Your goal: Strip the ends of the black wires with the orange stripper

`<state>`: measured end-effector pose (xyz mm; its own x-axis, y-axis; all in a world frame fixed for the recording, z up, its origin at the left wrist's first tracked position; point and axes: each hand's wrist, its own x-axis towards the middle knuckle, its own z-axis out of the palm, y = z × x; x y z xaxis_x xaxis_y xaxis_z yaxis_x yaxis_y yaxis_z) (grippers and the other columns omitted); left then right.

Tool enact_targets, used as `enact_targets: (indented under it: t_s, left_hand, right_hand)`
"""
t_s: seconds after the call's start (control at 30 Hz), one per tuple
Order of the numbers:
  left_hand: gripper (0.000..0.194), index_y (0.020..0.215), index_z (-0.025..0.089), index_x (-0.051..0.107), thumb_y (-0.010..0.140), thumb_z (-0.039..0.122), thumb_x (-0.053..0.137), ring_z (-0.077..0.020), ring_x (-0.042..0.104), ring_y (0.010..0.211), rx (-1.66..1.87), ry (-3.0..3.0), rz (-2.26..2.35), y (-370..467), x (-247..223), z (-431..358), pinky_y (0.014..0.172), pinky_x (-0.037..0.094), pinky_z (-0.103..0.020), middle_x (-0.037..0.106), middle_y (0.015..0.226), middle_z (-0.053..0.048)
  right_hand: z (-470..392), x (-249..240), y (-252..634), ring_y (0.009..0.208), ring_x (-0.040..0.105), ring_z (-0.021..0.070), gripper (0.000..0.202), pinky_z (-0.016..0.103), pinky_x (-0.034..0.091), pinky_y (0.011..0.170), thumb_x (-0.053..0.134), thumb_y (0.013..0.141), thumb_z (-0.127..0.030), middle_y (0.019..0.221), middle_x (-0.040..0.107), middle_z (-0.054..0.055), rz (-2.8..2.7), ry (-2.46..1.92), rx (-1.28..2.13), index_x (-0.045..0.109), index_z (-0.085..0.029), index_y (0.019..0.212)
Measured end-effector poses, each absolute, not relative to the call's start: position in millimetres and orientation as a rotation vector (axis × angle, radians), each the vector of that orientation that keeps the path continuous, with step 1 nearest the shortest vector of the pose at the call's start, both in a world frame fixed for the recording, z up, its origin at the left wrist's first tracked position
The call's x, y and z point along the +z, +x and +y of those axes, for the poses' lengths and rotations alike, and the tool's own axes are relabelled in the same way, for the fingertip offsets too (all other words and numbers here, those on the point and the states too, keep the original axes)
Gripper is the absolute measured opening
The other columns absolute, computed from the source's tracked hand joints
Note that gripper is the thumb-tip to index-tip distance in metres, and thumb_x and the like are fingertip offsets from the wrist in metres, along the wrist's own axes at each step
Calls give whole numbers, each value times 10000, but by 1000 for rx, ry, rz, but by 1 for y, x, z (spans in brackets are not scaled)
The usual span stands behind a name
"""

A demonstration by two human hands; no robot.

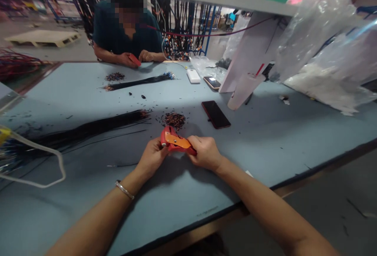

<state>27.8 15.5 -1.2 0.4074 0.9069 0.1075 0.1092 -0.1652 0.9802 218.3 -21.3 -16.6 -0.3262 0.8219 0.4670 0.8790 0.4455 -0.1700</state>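
Observation:
My right hand (206, 152) is wrapped round the handles of a red wire stripper (178, 141) with an orange plate on top. At the tool's head, the fingers of my left hand (153, 154) are pinched together around a thin black wire (126, 165). Its tail sticks out to the left behind the hand, with a pale end. What the wire's other end does inside the jaws is hidden. Just beyond the tool lies a small pile of cut insulation bits (174, 120). A long bundle of black wires (97, 127) stretches across the table to the left.
Across the table (235, 161) sits a person (128, 32) holding a red tool. Near them are another wire bundle (138, 81) and scraps (114, 76). A dark phone (216, 114), a second phone (212, 82), a white power bank (193, 76) and a cup (244, 91) stand right.

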Motion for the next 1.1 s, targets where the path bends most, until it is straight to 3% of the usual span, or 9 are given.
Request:
enact_targets:
  t_s: [0.13,0.33,0.53,0.83,1.1]
  left_hand:
    - [232,682,148,606,767,361,569,-107,436,564,1072,1538,1110,29,-2,18,547,361,-204,516,582,26]
    - [174,732,157,599,771,323,564,-95,383,525,1380,1417,1395,27,-13,28,520,313,-208,459,568,46]
    - [180,748,166,576,799,333,533,-102,402,559,1354,1408,1379,24,-17,28,561,340,-210,451,592,45]
    - [205,764,161,610,819,343,532,-111,440,575,1151,1654,1386,29,-8,20,590,380,-206,504,613,33]
    - [235,745,161,611,798,361,499,-135,480,606,1135,1754,1459,31,-5,23,590,388,-217,552,611,10]
  right_hand:
    - [-13,-17,228,818,604,256,275,356,434,763,546,762,-242,931,676,132,-2151,-1446,-288,583,-136,1014]
    - [-7,-27,251,898,624,286,330,419,459,836,579,747,-265,983,679,137,-1997,-1479,-309,571,-161,1061]
    - [-8,-31,256,824,650,226,270,339,513,728,487,873,-331,940,664,103,-1656,-1496,-159,500,-185,1100]
    - [-5,-31,253,899,640,255,325,363,511,794,519,814,-342,991,656,133,-1736,-1459,-94,522,-177,1094]
    - [-2,-32,253,825,649,233,312,341,520,754,528,843,-352,932,663,105,-1619,-1422,-16,517,-173,1098]
